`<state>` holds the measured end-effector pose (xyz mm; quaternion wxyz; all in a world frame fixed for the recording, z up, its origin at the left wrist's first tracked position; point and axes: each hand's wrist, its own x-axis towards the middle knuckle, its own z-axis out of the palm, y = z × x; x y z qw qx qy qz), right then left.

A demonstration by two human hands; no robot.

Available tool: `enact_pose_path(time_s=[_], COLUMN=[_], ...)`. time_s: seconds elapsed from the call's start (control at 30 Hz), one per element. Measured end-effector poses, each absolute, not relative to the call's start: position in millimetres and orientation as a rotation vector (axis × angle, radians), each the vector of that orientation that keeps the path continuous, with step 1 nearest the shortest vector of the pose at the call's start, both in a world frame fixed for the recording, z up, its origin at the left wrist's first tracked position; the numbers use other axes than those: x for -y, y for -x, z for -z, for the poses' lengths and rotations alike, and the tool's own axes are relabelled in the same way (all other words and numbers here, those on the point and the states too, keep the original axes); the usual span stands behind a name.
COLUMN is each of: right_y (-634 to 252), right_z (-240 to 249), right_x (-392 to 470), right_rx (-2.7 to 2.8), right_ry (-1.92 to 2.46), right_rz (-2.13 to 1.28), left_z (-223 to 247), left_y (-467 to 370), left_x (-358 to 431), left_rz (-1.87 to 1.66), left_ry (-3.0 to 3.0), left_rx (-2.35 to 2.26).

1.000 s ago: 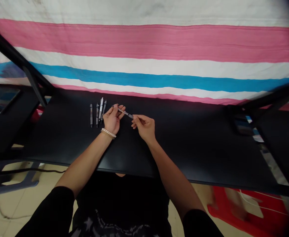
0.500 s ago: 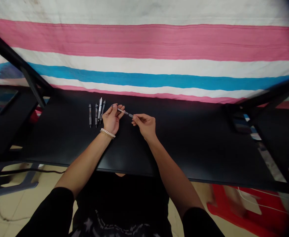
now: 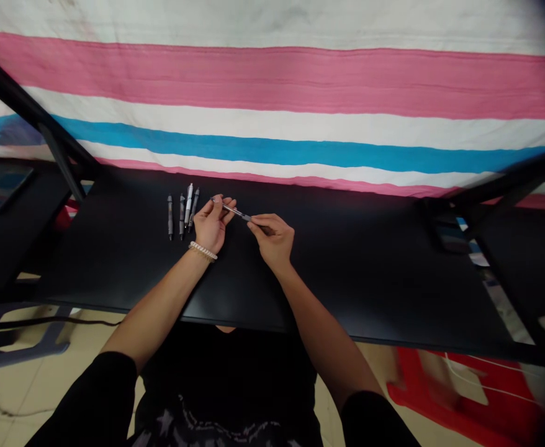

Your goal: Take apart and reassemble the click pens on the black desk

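Note:
Both hands hold one slim pen (image 3: 236, 212) above the black table (image 3: 370, 267). My left hand (image 3: 211, 222), palm up with a beaded bracelet (image 3: 202, 251) at its wrist, pinches one end between thumb and fingers. My right hand (image 3: 275, 238) grips the grey end from the other side, its fingers closed. To the left of my left hand lie several pens: a dark one (image 3: 170, 217) at the outside, another dark one (image 3: 182, 216) beside it, then a white one (image 3: 189, 205) close against a grey one (image 3: 195, 205).
A striped cloth (image 3: 272, 81) hangs behind the table. Black metal frame bars (image 3: 63, 158) rise at both ends. A dark flat device (image 3: 2, 186) lies on the left neighbouring table. A red stool (image 3: 440, 391) stands below right, a grey stool (image 3: 44, 344) below left.
My right hand has turned slightly at the pen's grey end, its fingers curling differently. My left hand stays nearly still, and the pens on the table have not moved.

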<state>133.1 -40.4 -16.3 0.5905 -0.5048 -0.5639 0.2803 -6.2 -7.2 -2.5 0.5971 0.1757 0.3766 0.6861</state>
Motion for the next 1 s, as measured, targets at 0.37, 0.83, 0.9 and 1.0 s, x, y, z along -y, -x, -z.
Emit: enact_pose_path(time_s=[0.37,0.83,0.9,1.0], right_y=[-134,-134,-136,-136], right_z=[17,14,11,9], right_x=[37,40,41,43], right_rx=[1.253,1.291,1.348,1.456], right_ry=[1.249,1.259,1.255,1.227], right_rz=[-1.056,-1.106,-1.180,-1.290], left_z=[6,3,0,-10], left_y=[10,8,9,14], left_x=[3,5,5,5], left_rz=[-1.642,-1.624,-1.603,-1.534], left_ry=[-0.389,-0.384,-0.388,-0.374], left_rx=[-0.921,-0.881,-0.860,-0.775])
